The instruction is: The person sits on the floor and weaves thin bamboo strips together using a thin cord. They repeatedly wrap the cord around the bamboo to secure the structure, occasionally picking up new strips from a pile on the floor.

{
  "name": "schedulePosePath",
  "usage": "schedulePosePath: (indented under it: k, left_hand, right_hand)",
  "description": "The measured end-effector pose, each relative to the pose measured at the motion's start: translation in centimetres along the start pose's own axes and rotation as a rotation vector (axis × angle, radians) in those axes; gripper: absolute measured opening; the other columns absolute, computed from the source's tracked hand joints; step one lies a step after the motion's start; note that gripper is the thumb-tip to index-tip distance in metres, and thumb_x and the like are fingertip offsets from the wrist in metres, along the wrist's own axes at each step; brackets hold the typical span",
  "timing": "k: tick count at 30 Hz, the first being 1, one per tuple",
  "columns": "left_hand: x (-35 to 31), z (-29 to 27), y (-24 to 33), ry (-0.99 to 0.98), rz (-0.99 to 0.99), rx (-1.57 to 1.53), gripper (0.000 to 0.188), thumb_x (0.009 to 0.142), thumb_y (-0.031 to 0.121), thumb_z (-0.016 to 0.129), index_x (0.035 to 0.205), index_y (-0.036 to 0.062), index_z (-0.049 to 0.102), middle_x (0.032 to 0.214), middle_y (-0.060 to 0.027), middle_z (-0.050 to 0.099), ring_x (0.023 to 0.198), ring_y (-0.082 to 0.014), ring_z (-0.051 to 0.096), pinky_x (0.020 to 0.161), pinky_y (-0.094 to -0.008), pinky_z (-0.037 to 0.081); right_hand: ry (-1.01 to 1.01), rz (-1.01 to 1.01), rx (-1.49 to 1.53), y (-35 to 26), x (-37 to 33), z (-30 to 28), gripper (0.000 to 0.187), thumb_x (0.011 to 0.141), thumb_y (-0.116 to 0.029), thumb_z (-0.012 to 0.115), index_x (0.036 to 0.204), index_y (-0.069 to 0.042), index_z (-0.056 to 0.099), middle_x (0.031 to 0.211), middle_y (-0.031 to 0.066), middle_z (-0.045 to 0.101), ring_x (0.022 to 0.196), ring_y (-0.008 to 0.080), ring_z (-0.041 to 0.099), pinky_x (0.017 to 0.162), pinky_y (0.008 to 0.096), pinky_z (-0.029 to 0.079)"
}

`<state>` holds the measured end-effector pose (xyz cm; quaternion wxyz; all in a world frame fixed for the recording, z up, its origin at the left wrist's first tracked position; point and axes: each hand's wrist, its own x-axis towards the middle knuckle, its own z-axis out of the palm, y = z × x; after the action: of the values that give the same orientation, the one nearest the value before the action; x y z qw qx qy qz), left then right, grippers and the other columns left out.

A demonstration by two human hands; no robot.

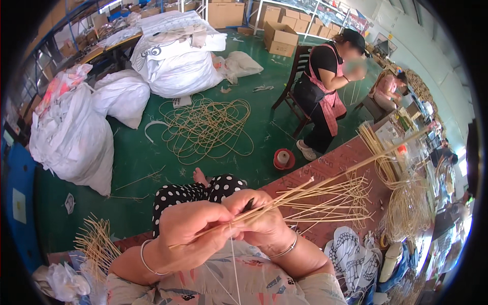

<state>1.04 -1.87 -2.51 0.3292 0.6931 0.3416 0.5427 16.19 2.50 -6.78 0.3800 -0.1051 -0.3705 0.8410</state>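
In front of my chest, both hands are closed on a bundle of thin tan cane strips that slants up to the far right. My left hand pinches the near end of the strips with thumb and fingertips. Close against it, my right hand wraps round the bundle, and a small dark object shows by its thumb, too little visible to name. A white thread hangs from between the fingers down over my patterned top. Several bent strips lie on the table just beyond my right hand.
A reddish-brown table runs along my right, with coiled strips farther along. Cut strips stand at lower left. On the green floor lie a tangled cane coil, white sacks and a red bucket. A co-worker sits nearby.
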Motion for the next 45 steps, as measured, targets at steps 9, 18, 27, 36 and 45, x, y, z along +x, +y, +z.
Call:
schedulePosePath:
  k: [9,18,27,36,45]
  left_hand:
    - [0.5,-3.0,1.9,0.596,0.195,-0.222,0.008,0.078,0.002,0.052,0.085,-0.0028,0.052,0.060,-0.0076,0.051,0.044,-0.0112,0.042,0.037,-0.0229,0.035]
    - [0.5,-7.3,6.3,0.729,0.865,-0.184,0.020,0.090,0.015,0.044,0.092,-0.0025,0.052,0.062,-0.0035,0.039,0.049,-0.0100,0.032,0.040,-0.0233,0.027]
    - [1.0,-6.5,5.4,0.694,0.814,-0.295,0.022,0.091,0.018,0.040,0.096,-0.0009,0.050,0.065,-0.0059,0.044,0.048,-0.0124,0.037,0.039,-0.0254,0.033]
    - [-0.2,-7.4,6.7,0.659,0.822,-0.322,0.021,0.090,0.016,0.043,0.093,-0.0039,0.049,0.064,-0.0054,0.042,0.047,-0.0117,0.036,0.040,-0.0249,0.031]
    - [-0.4,-8.6,5.9,0.759,0.852,-0.231,0.015,0.088,0.012,0.046,0.089,-0.0023,0.049,0.060,-0.0031,0.040,0.046,-0.0094,0.033,0.039,-0.0230,0.027]
  right_hand:
    - [-0.647,-0.310,-0.388,-1.5,-0.8,1.5,0.032,0.085,-0.013,0.051,0.113,0.003,0.050,0.114,0.0183,0.053,0.110,0.0286,0.048,0.092,0.0369,0.037]
    - [-1.063,-0.117,-0.389,-5.1,-1.1,0.2,0.010,0.080,-0.007,0.059,0.082,0.003,0.060,0.072,0.0128,0.060,0.059,0.0260,0.058,0.051,0.0340,0.043]
    - [-0.440,-0.449,-0.647,-4.4,-1.4,3.2,0.018,0.075,-0.005,0.062,0.089,0.005,0.060,0.082,0.0172,0.062,0.067,0.0262,0.060,0.059,0.0307,0.047]
    - [-0.336,-0.036,-0.690,-4.7,-2.6,-3.8,0.009,0.069,-0.002,0.063,0.077,0.003,0.060,0.067,0.0104,0.059,0.058,0.0194,0.056,0.053,0.0290,0.044]
    - [0.184,-0.526,-0.369,-10.0,-11.4,-11.2,0.019,0.072,-0.008,0.060,0.060,-0.001,0.047,0.048,0.0113,0.049,0.037,0.0155,0.048,0.033,0.0257,0.038]
